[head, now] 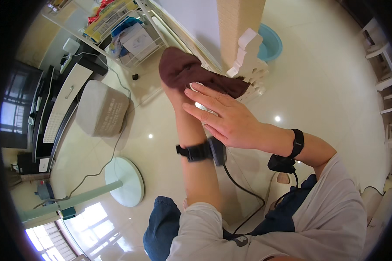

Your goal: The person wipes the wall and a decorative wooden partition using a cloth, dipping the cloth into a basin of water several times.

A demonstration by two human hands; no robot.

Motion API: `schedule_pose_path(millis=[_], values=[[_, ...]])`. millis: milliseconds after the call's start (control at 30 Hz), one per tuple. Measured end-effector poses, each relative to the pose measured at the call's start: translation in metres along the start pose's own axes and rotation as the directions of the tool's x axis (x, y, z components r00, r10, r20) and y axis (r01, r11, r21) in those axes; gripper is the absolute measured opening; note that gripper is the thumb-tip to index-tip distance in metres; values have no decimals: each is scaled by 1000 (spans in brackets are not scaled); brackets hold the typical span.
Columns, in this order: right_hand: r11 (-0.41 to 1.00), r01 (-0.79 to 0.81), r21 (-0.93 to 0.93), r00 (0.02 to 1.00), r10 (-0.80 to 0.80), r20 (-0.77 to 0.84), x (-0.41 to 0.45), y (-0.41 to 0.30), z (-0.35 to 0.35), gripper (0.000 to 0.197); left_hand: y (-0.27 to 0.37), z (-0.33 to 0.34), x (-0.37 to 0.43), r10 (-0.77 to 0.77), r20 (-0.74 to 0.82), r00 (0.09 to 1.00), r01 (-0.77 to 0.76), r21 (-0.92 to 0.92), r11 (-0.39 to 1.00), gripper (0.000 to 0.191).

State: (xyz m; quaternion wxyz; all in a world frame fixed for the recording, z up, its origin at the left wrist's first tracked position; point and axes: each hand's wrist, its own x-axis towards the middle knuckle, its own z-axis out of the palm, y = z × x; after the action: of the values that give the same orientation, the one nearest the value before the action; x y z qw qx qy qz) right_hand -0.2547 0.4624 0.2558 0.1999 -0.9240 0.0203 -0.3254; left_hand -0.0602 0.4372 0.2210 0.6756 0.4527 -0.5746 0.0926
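Dark maroon cloth (183,70) covers most of my left hand (173,93), hiding its fingers. The cloth trails to the right and ends in a ragged edge. My right hand (230,119) is just below it, back upward, with long fingers reaching over towards my left wrist. A small white thing (196,86) shows beside the right fingertips; the fingers cover most of it, and I cannot make out what it is. My right thumb and palm are hidden. Each wrist wears a black strap with a cabled box.
White carved openwork furniture (245,49) stands beyond the cloth, near a blue basin (270,42). Left are a wire rack (147,53), a grey stool (101,109) and a round pale green stand base (125,182). A loose cable (112,156) crosses the tiled floor. White chairs line the right.
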Motion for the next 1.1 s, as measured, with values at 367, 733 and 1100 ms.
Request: schedule_pose_path(millis=[367, 733, 1100], values=[[996, 50, 73, 998, -51, 22, -8, 14, -1, 58, -46, 21, -50, -646, 262, 717, 689, -125, 714, 52], [995, 83, 63, 997, -82, -13, -2, 13, 4, 57, 26, -5, -44, -836, 466, 291, 923, -367, 116, 27], [985, 92, 145, 996, -90, -19, -1, 5, -7, 50, 16, -11, -57, -868, 100, 487, 681, -666, 306, 24]])
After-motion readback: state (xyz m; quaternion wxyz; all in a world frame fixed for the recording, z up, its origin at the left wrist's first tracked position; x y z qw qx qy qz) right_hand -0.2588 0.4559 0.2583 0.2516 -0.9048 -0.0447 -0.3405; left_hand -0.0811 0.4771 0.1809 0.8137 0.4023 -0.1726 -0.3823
